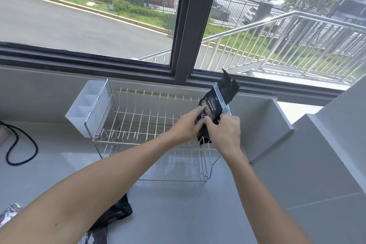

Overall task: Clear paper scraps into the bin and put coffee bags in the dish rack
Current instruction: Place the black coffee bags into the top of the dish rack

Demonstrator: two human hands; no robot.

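Black coffee bag (213, 111) stands tilted at the right end of the dish rack (138, 117), bottom edge down among the near-right tines, torn top w/ pale clip strip leaning far-right. Best bet: seat the base between 2 tines, keep it upright, ease off slowly so it doesn't tip. Left hand (187, 126) has fingertips pressed flat on the bag's front; right hand (223, 129) is wrapped round its right edge, fingers closed on it. 2nd dark bag (116, 211) lies near-left on the counter (178, 214).

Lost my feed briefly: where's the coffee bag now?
Head view, right of centre: the black coffee bag stands upright at the dish rack's right end, held by both hands.
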